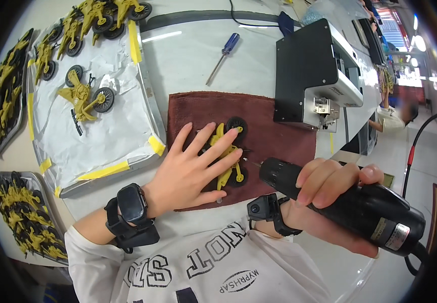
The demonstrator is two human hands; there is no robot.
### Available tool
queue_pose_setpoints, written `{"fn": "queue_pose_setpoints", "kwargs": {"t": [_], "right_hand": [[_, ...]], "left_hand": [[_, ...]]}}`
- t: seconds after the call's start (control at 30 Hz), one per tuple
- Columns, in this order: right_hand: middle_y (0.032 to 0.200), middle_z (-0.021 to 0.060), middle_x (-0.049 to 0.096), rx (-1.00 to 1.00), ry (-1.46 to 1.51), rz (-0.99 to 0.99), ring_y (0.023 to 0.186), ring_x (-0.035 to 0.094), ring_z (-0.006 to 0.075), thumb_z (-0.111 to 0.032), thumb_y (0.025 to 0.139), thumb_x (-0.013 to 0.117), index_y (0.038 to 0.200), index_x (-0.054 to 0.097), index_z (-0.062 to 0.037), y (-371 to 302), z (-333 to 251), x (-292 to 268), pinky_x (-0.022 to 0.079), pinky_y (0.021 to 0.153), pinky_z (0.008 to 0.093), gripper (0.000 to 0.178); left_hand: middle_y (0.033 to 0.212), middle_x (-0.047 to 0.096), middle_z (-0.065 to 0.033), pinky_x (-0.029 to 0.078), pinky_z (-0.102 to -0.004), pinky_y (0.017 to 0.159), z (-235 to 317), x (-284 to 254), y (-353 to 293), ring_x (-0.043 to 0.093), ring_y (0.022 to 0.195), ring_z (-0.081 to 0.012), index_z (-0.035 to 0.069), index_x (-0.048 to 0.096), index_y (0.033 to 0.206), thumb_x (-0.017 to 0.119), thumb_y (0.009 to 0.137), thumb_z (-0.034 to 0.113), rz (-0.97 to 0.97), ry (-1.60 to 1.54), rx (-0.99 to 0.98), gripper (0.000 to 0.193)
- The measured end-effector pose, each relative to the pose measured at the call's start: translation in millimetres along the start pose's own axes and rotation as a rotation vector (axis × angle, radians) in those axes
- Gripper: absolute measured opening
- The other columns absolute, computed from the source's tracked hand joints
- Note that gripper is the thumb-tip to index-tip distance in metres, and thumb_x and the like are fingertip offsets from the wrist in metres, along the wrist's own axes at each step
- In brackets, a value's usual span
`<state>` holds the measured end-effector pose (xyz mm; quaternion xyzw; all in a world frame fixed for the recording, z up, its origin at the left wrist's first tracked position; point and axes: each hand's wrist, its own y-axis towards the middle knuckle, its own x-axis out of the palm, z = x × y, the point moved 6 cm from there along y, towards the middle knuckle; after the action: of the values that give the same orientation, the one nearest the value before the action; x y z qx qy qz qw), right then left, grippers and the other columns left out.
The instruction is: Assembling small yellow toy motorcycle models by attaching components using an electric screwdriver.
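Note:
A yellow toy motorbike (222, 166) with black wheels lies on a dark red cloth (284, 146). Across it rests my left hand (190, 166), fingers spread and pressing it flat against the cloth; part of the toy is hidden beneath them. My right hand (329, 197) is wrapped around a black corded electric screwdriver (349, 207). Its thin bit points left at the toy's right side, with a small shiny piece, perhaps a screw, at the tip. I cannot tell whether the tip touches the toy.
A paper-lined tray (112, 146) at the left carries several yellow motorbikes. Two more filled trays, one upper (25, 106) and one lower (41, 184), stand beyond it. A blue-handled screwdriver (224, 56) lies behind the cloth. A black box-shaped machine (304, 76) stands at the right; a person (397, 118) sits farther off.

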<state>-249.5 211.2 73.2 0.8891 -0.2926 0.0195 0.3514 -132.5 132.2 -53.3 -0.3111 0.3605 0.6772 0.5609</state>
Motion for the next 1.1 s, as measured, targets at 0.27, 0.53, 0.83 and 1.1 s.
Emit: {"fn": "queue_pose_setpoints", "kwargs": {"t": [0.27, 0.53, 0.83, 1.1], "right_hand": [[0.060, 0.0076, 0.051, 0.076, 0.021, -0.040, 0.042, 0.047, 0.0186, -0.079, 0.066, 0.055, 0.117, 0.041, 0.0023, 2.1, 10.0, 3.7, 0.038, 0.045, 0.0327, 0.097], [0.059, 0.0071, 0.050, 0.125, 0.019, -0.010, 0.044, 0.047, 0.0199, -0.082, 0.066, 0.053, 0.117, 0.041, 0.0019, -0.5, 21.7, -4.2, 0.039, 0.047, 0.0340, 0.099], [0.064, 0.0075, 0.052, 0.075, 0.048, -0.109, 0.045, 0.048, 0.0197, -0.080, 0.066, 0.054, 0.118, 0.040, 0.0022, -2.5, 18.8, -0.3, 0.040, 0.048, 0.0332, 0.099], [0.065, 0.0091, 0.053, 0.124, 0.026, -0.066, 0.047, 0.050, 0.0209, -0.080, 0.064, 0.056, 0.118, 0.040, 0.0023, -4.1, 29.1, -0.9, 0.042, 0.049, 0.0336, 0.100]], "left_hand": [[0.147, 0.030, -0.0100, 0.019, -0.0555, 0.106, -1.7, -1.8, 0.0, 0.031, 0.131, -0.0344, 0.012, 0.048, 0.129, 0.067, 0.070, 0.047, 0.033, -0.069, 0.006, 0.071], [0.147, 0.029, -0.0080, 0.024, -0.0545, 0.105, -1.5, -2.6, 0.9, 0.033, 0.130, -0.0331, 0.013, 0.048, 0.129, 0.071, 0.067, 0.042, 0.047, -0.074, -0.004, 0.072], [0.147, 0.029, -0.0073, 0.025, -0.0541, 0.104, -3.2, 0.1, 0.0, 0.033, 0.129, -0.0332, 0.013, 0.049, 0.128, 0.071, 0.067, 0.043, 0.046, -0.066, -0.008, 0.071], [0.147, 0.028, -0.0077, 0.025, -0.0544, 0.104, -2.5, 0.7, 0.6, 0.033, 0.129, -0.0329, 0.013, 0.048, 0.128, 0.071, 0.067, 0.044, 0.043, -0.061, 0.000, 0.072]]}}
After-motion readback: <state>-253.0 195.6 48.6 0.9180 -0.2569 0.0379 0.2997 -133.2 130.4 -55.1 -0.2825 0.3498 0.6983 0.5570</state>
